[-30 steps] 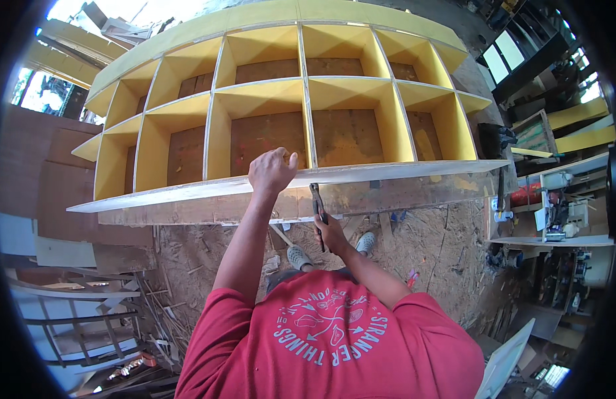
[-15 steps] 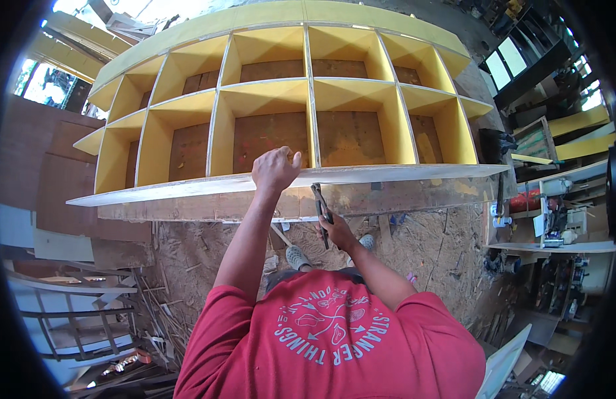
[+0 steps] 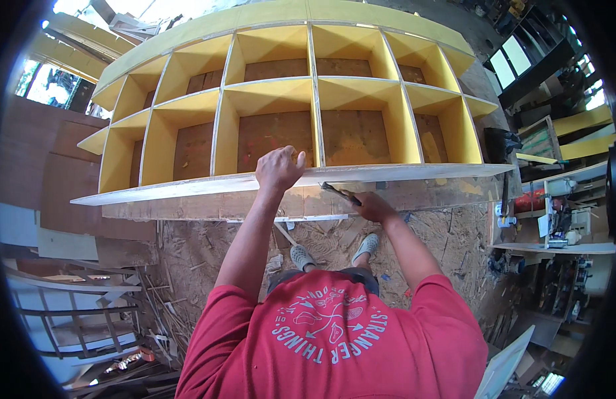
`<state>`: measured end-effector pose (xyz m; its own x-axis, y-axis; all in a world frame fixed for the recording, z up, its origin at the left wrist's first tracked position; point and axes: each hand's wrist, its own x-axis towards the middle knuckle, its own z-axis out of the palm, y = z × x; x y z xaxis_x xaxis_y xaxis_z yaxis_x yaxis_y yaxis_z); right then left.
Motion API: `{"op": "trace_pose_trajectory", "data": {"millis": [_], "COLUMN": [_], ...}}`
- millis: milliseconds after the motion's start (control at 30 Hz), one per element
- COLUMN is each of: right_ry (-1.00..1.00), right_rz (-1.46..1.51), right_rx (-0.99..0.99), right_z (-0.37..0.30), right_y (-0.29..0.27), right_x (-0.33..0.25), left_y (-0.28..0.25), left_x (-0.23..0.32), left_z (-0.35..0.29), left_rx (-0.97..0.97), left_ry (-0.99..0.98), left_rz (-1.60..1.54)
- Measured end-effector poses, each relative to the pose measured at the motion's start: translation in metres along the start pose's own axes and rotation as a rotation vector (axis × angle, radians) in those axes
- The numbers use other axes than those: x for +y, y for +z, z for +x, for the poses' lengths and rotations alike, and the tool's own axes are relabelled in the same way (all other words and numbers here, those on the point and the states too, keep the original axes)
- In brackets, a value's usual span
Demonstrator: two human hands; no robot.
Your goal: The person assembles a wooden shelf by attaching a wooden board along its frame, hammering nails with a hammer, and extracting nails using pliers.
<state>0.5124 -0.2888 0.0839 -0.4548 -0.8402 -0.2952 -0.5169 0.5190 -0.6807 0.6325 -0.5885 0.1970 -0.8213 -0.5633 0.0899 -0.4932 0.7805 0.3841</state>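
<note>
The right hand (image 3: 372, 207) is closed around the handle of a dark tool (image 3: 341, 193), whose head points away from that grip, leftward and slightly forward. The head is near the outer face of the board (image 3: 401, 173); I cannot tell whether they touch.

The left hand (image 3: 281, 167) is to the left of the right grip and farther forward, at the board's upper edge. Its fingers are curled and its grip is narrow, with the thumb raised at the right side; I cannot tell whether it pinches anything.

The board runs past the hands on both sides as the near side of a yellow shelf (image 3: 358, 95). Beyond the grips, the shelf spreads in 2 rows of cells, with brown wood showing at their bottoms. Under the board, just forward of the right hand, is a stained bench (image 3: 447, 193).

Below the right grip, toward the body, are 2 grey clogs (image 3: 366, 247) on a floor (image 3: 427, 243) strewn with shavings. The red shirt (image 3: 394, 332) is nearer still to the body. Well to the right of the right hand is a red cylinder (image 3: 529, 201); well left of the left hand are brown sheets (image 3: 68, 166).
</note>
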Motion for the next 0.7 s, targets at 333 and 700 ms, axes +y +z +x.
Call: {"op": "trace_pose_trajectory", "data": {"millis": [333,700], "right_ry": [0.107,0.219], "right_rz": [0.284,-0.003], "right_rx": [0.262,0.659], "right_z": [-0.105,-0.193], "right_y": [-0.012,-0.042], "right_x": [-0.05,-0.068], "left_y": [0.003,0.054], "left_x": [0.015,0.183], "left_z": [-0.034,-0.073], "left_rx": [0.277,-0.647], "left_ry": [0.458,-0.127], "left_rz": [-0.382,-1.595]}}
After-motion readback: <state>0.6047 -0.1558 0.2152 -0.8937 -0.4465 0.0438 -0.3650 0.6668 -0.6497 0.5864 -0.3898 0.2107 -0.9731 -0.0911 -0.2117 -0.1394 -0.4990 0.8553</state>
